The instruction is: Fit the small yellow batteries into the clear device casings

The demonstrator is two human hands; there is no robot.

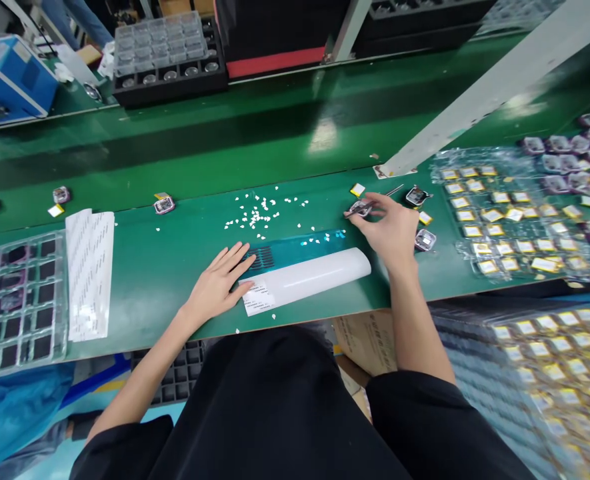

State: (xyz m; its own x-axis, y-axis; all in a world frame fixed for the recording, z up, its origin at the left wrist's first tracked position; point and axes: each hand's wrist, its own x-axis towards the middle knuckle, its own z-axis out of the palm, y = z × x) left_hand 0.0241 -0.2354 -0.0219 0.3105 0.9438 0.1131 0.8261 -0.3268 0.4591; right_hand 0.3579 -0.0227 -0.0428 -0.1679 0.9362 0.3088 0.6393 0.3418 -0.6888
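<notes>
Green desk (165,267) spans the view. Clear compartment tray (17,300) lies at its 9 o'clock edge, with two white liner strips (89,270) just beside it. At 3 o'clock, a clear tray of yellow-tabbed parts (505,220).

Left forearm runs up from 7 o'clock. Left hand (219,283) is flat, palm down, fingers spread loosely, pressing the near-left end of the blue sticker sheet (299,245). The sheet's white backing (307,279) is curled into a roll along its 6 o'clock side.

Right forearm comes up from 5 o'clock, wrist bent left. Right hand (392,227) is arched over the desk, fingertips pinching a small dark watch-case part (359,209) at the sheet's 1 o'clock. Thin metal tweezers (393,191) lie just beyond it.

Two similar cases (425,239) sit at the right hand's 3 o'clock. White sticker scraps (259,213) are scattered at the sheet's 11 o'clock.
</notes>
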